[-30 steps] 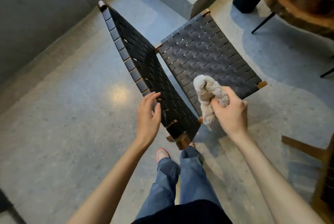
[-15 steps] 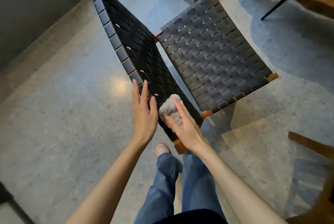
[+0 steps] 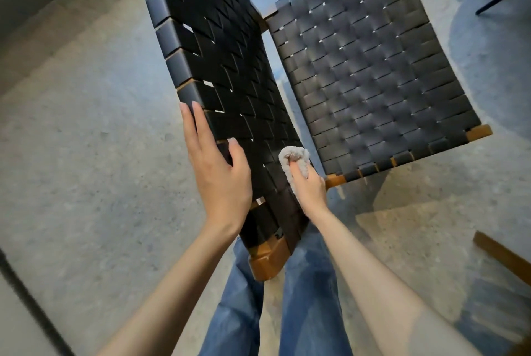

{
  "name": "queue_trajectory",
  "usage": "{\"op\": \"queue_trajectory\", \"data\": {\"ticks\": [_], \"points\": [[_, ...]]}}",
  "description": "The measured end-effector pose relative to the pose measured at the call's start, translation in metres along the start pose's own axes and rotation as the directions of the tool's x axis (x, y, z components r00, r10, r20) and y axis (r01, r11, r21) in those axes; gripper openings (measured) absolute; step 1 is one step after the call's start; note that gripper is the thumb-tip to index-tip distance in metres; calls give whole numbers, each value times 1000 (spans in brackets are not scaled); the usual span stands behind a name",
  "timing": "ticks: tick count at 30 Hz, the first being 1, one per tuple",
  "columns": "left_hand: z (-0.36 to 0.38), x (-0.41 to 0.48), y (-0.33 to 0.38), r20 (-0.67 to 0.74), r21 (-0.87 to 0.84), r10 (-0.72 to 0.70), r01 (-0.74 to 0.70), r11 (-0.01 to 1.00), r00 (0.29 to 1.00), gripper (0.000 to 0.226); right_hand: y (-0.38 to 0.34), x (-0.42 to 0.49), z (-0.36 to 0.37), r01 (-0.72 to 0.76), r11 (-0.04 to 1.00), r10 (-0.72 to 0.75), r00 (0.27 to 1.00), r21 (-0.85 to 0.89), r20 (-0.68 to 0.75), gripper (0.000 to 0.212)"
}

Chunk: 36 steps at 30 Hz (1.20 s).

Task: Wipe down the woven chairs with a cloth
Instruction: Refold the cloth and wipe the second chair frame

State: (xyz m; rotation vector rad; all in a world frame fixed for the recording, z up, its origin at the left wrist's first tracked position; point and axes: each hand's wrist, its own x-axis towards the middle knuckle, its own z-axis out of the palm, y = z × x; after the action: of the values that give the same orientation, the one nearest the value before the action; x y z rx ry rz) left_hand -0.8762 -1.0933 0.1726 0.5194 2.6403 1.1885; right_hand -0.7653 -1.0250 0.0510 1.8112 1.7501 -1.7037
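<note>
Straight fingers [image 3: 198, 125] of the left hand [image 3: 222, 174] lie along the left edge of the woven chair's backrest [image 3: 224, 68], thumb on the straps. At its 3 o'clock the right hand [image 3: 309, 187] clenches a pale fluffy cloth [image 3: 288, 154] against the weave. At 1 o'clock lies the seat [image 3: 367, 77]; at 6, a wooden frame corner [image 3: 268, 260].

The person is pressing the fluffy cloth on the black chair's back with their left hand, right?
Not quite. The head view shows the right hand pressing the cloth on the chair's back. The left hand has no cloth; it rests against the back's edge.
</note>
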Motion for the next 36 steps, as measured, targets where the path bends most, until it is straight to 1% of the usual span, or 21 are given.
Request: {"op": "queue_trajectory", "data": {"ticks": [2,4,6,7,10,12,14,16,17,21,23,25,28,30,33,35,36], "points": [[0,0,0,-11,-10,-10,10,1000,1000,64,0,-12,3,47,998,-48,999,43,21,69],[-1,0,0,-12,-23,-16,16,1000,1000,65,-8,-36,0,141,984,-147,988,106,51,61],[-2,0,0,-11,-23,-3,3,1000,1000,65,-19,-59,-4,249,952,-271,956,175,115,49],[-2,1,0,-12,-21,3,-3,1000,1000,64,-25,-67,-5,287,941,-313,940,182,135,43],[-2,0,0,-12,-24,7,-7,1000,1000,64,-30,-66,-3,383,917,-394,912,110,113,48],[-2,-1,-1,-7,-39,9,-9,999,1000,64,-23,-47,1,361,925,-369,928,120,53,47],[-2,-1,-3,-8,-46,14,-14,999,1000,64,-14,-24,4,307,943,-311,950,125,16,40],[-2,0,-4,-11,-45,23,-23,999,1000,65,-4,1,3,263,962,-264,965,68,2,30],[-3,0,-4,-11,-49,26,-27,998,1000,66,1,13,2,240,970,-239,971,35,-10,29],[-1,0,-7,-22,-79,29,-30,996,999,66,25,57,-4,78,987,-88,994,-137,-66,40],[0,0,-9,-27,-88,30,-32,996,999,66,42,76,-6,15,984,-28,997,-180,-70,45],[1,0,-11,-32,-95,29,-32,995,999,66,57,90,-5,-31,987,20,998,-160,-67,50],[2,-1,-11,-32,-102,30,-33,994,999,66,64,95,-4,-102,994,99,993,-42,-72,53],[1,-1,-11,-28,-87,34,-36,996,999,66,61,94,-5,-101,995,99,993,-26,-68,51],[1,-1,-10,-23,-85,32,-34,996,999,65,52,77,-5,-44,999,44,997,-3,-65,48],[0,-1,-9,-18,-94,30,-32,995,999,65,41,48,-4,32,999,-31,999,24,-43,46],[-1,-1,-8,-18,-99,29,-31,995,999,65,34,29,-5,87,994,-86,996,65,-22,48]]}}
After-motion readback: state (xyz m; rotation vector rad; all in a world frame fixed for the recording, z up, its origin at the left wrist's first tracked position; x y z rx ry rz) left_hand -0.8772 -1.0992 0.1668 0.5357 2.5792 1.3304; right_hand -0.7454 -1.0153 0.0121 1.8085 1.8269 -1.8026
